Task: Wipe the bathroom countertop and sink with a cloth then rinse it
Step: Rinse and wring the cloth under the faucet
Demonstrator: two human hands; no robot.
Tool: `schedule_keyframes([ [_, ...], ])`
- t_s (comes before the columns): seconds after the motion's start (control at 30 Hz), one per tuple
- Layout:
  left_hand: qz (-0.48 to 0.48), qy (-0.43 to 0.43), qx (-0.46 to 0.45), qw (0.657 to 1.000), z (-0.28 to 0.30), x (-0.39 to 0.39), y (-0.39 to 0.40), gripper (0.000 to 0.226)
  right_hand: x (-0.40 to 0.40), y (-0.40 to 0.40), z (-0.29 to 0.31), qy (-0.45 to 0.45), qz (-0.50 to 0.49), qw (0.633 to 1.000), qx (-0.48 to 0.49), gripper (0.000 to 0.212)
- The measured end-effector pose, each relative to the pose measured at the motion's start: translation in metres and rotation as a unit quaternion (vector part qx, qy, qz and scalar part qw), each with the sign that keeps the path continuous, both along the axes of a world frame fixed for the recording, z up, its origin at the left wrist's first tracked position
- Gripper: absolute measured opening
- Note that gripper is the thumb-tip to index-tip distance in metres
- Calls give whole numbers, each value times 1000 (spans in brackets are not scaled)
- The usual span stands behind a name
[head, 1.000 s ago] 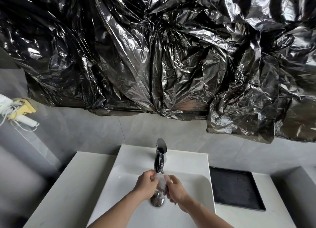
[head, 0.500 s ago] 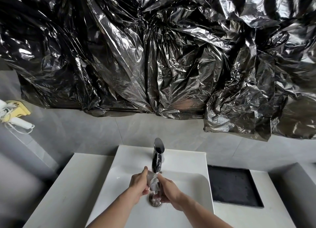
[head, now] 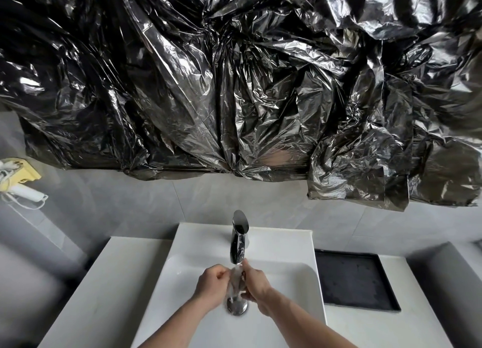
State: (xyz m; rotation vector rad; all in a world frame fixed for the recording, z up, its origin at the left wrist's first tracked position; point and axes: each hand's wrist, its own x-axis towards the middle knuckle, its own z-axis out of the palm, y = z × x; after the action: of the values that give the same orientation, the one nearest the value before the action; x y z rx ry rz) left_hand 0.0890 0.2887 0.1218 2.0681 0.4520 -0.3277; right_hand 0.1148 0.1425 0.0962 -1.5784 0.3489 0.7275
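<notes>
Pinching a limp, soaked cloth (head: 236, 282) between left hand (head: 211, 285) and right hand (head: 257, 282), fingers clamped on opposite edges; likely light, slippery.

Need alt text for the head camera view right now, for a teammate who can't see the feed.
Both hands, left hand and right hand, hold a small pale cloth between them under the chrome faucet, above the drain of a white sink. A white countertop flanks the basin, with a black tray on the right. Crumpled black plastic sheeting covers the wall above.
</notes>
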Motion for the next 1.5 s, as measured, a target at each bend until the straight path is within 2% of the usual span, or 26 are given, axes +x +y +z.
schedule_keyframes([
  [0.07, 22, -1, 25, 999, -1, 1, 0, 23, 1, 0, -5, 16, 4, 1000, -8, 63],
  [0.13, 66, 5, -8, 998, 4, 3, -3, 26, -2, -1, -6, 23, 19, 1000, 2, 60],
  [0.23, 185, 53, -163, 968, 12, 7, -9, 29, -9, -1, -2, 42, 29, 997, 50, 62],
  [0.33, 240, 88, -240, 936, 17, 6, -12, 27, -12, 1, 3, 58, 35, 993, 92, 64],
  [0.43, 219, 75, -243, 942, 23, 1, -10, 17, -14, 5, 7, 58, 49, 994, 75, 55],
  [0.53, 137, 84, -214, 964, 28, -4, -5, 27, -12, 10, -1, 30, 52, 998, 30, 54],
  [0.6, 78, 106, -168, 977, 33, -9, -2, 24, -13, 7, -2, -9, 32, 999, 5, 54],
  [0.77, -8, 112, -92, 989, 39, -15, -1, 27, -15, -2, 6, -62, 24, 997, 39, 51],
  [0.83, 3, 113, -152, 982, 35, -13, -6, 29, -16, -6, 12, -49, 20, 998, 39, 53],
  [0.93, 74, 116, -262, 955, 36, -13, -16, 32, -14, -7, 14, -21, 2, 998, 66, 59],
  [1.03, 121, 109, -311, 936, 36, -14, -20, 31, -17, -4, 22, 1, -7, 992, 127, 60],
  [1.07, 125, 108, -308, 937, 35, -14, -20, 30, -17, -4, 17, 7, 0, 989, 145, 60],
  [1.13, 111, 95, -242, 959, 32, -13, -16, 27, -18, -4, 13, 23, -1, 987, 157, 62],
  [1.23, 54, 55, -59, 995, 26, -13, -2, 19, -20, -4, 14, 27, 6, 991, 134, 62],
  [1.33, 37, 8, 91, 995, 22, -7, 16, 16, -19, -3, 12, -12, 46, 993, 104, 49],
  [1.4, 40, -40, 129, 990, 29, -1, 21, 20, -17, -1, 13, -21, 59, 994, 89, 44],
  [1.5, 8, -152, 127, 980, 54, 7, 14, 44, -13, 3, 25, -48, 73, 994, 70, 37],
])
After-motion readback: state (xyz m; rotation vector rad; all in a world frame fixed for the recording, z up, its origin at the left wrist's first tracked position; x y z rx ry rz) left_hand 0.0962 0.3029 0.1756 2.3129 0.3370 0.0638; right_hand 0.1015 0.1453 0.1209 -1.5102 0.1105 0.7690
